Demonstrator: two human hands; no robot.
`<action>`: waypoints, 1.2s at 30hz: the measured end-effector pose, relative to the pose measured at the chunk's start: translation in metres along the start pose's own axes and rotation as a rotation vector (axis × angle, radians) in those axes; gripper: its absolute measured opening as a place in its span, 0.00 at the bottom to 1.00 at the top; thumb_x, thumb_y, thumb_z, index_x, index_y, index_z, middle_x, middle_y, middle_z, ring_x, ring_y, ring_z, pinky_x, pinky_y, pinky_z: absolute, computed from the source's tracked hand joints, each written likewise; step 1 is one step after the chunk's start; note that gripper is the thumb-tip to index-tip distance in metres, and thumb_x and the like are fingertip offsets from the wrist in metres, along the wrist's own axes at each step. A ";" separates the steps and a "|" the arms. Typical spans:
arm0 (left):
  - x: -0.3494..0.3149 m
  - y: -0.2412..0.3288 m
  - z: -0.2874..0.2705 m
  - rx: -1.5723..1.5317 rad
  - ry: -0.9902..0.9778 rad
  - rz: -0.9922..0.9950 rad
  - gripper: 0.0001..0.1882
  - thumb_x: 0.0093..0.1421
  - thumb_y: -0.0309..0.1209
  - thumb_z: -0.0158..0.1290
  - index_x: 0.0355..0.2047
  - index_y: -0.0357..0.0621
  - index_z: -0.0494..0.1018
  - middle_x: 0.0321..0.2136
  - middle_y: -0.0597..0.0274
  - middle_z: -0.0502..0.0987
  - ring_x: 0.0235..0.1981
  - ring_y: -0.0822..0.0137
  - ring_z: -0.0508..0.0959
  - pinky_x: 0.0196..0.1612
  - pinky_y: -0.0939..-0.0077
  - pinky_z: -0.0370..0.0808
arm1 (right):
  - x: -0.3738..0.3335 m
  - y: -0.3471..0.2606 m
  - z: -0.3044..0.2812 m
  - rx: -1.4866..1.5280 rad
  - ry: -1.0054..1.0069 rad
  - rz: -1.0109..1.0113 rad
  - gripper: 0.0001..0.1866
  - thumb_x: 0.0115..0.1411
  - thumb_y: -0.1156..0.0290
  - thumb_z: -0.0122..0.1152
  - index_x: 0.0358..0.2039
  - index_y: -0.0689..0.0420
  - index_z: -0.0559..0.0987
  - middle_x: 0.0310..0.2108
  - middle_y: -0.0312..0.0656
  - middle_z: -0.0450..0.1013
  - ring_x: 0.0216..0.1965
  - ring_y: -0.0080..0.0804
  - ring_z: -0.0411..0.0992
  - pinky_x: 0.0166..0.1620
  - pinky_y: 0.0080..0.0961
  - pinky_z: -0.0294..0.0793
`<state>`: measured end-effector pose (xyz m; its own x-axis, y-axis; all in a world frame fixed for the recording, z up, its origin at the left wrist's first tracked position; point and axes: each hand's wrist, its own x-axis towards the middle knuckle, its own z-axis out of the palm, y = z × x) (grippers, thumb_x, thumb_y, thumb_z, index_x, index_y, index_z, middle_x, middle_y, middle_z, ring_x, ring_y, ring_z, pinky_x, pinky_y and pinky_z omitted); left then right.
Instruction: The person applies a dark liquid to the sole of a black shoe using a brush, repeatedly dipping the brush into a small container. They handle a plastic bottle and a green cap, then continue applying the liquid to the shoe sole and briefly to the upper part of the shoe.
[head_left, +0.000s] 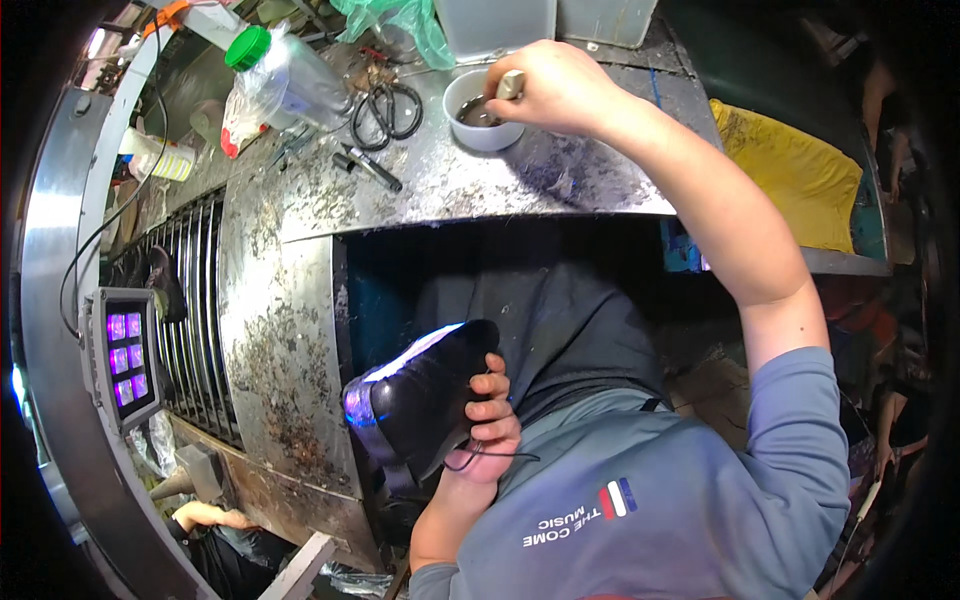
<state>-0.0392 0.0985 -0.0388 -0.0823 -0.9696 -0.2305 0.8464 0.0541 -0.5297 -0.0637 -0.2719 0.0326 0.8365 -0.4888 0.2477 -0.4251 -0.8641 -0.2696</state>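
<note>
Stained bench (450, 190), right hand (550, 88) in close pinch around probable brush (511, 84).

Metal workbench (430, 200), scuffed and darkly stained. At the far edge: grey bins (497, 28), green plastic bag (425, 32). Farther left: clear green-capped bottle (305, 85). Between far and near edges: white bowl (487, 137), black-handled scissors (386, 120), dark marker pens (375, 168).

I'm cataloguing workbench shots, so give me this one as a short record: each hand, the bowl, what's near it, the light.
Left hand: grips a black shoe
Right hand: holds a pale-handled tool at a white bowl; tool's far end unclear
In bowl: dark contents, perhaps liquid
Left of bowl: black-handled scissors, dark pens, green-lidded clear jar
Light: panel lamp at left, glowing purple
</note>
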 end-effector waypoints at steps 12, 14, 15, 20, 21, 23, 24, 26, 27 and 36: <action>-0.002 -0.005 0.002 0.060 0.036 0.159 0.13 0.66 0.31 0.52 0.49 0.39 0.74 0.38 0.61 0.79 0.32 0.66 0.83 0.26 0.76 0.80 | -0.061 -0.112 -0.059 0.953 0.168 -0.717 0.05 0.53 0.71 0.72 0.30 0.55 0.85 0.25 0.38 0.79 0.26 0.35 0.79 0.31 0.27 0.78; -0.001 -0.021 0.011 0.251 0.138 0.337 0.11 0.69 0.33 0.49 0.43 0.38 0.76 0.39 0.55 0.81 0.31 0.64 0.84 0.26 0.76 0.81 | -0.062 -0.121 -0.058 1.003 0.191 -0.785 0.05 0.53 0.73 0.71 0.30 0.56 0.83 0.25 0.38 0.78 0.25 0.37 0.78 0.28 0.28 0.77; 0.002 -0.025 0.014 0.272 0.135 0.336 0.12 0.69 0.33 0.49 0.43 0.38 0.76 0.39 0.55 0.81 0.31 0.64 0.84 0.26 0.76 0.81 | -0.063 -0.124 -0.059 1.014 0.188 -0.803 0.04 0.53 0.73 0.70 0.30 0.56 0.83 0.24 0.39 0.77 0.24 0.38 0.77 0.27 0.29 0.77; 0.013 -0.020 0.009 0.294 0.068 0.225 0.12 0.69 0.33 0.48 0.43 0.38 0.76 0.39 0.55 0.81 0.31 0.64 0.84 0.26 0.76 0.81 | -0.062 -0.128 -0.060 0.954 0.162 -0.843 0.06 0.52 0.71 0.68 0.27 0.55 0.79 0.21 0.38 0.71 0.22 0.40 0.72 0.22 0.32 0.71; 0.013 -0.019 0.007 0.282 0.055 0.212 0.12 0.69 0.33 0.48 0.43 0.38 0.76 0.39 0.55 0.81 0.31 0.64 0.84 0.26 0.76 0.81 | -0.062 -0.128 -0.062 0.949 0.124 -0.850 0.07 0.52 0.70 0.68 0.26 0.55 0.77 0.20 0.37 0.69 0.21 0.40 0.71 0.22 0.33 0.69; 0.013 -0.016 0.006 0.266 0.034 0.191 0.12 0.69 0.33 0.48 0.43 0.38 0.76 0.39 0.54 0.81 0.31 0.63 0.85 0.26 0.76 0.81 | -0.063 -0.130 -0.061 0.954 0.098 -0.844 0.09 0.50 0.70 0.68 0.23 0.55 0.74 0.19 0.37 0.66 0.20 0.40 0.70 0.21 0.34 0.67; 0.013 -0.016 0.006 0.256 0.027 0.173 0.12 0.69 0.33 0.48 0.43 0.38 0.76 0.39 0.54 0.81 0.31 0.63 0.85 0.26 0.76 0.81 | -0.064 -0.130 -0.062 0.953 0.088 -0.837 0.10 0.50 0.70 0.68 0.22 0.55 0.73 0.18 0.37 0.65 0.20 0.40 0.69 0.20 0.35 0.65; 0.014 -0.015 0.007 0.227 0.013 0.138 0.12 0.69 0.33 0.48 0.43 0.38 0.76 0.38 0.54 0.81 0.31 0.63 0.85 0.26 0.76 0.81 | -0.066 -0.128 -0.068 0.946 0.053 -0.813 0.10 0.49 0.70 0.68 0.22 0.55 0.73 0.18 0.37 0.65 0.20 0.40 0.69 0.20 0.35 0.65; 0.013 -0.015 0.006 0.216 0.004 0.130 0.12 0.69 0.33 0.48 0.43 0.38 0.76 0.38 0.54 0.81 0.31 0.63 0.85 0.26 0.76 0.81 | -0.066 -0.129 -0.069 0.946 0.029 -0.805 0.10 0.49 0.70 0.68 0.22 0.55 0.73 0.18 0.37 0.65 0.20 0.40 0.69 0.20 0.35 0.65; 0.023 -0.024 -0.003 0.062 -0.166 0.005 0.12 0.70 0.34 0.47 0.43 0.38 0.76 0.38 0.53 0.81 0.30 0.63 0.85 0.26 0.76 0.81 | -0.069 -0.127 -0.063 1.039 0.013 -0.817 0.04 0.55 0.74 0.66 0.29 0.59 0.80 0.21 0.41 0.72 0.21 0.42 0.72 0.22 0.33 0.69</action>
<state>-0.0630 0.0753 -0.0337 0.0055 -0.9957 -0.0921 0.8777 0.0489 -0.4767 -0.0893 -0.1363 0.1080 0.7178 0.1188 0.6860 0.6630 -0.4177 -0.6213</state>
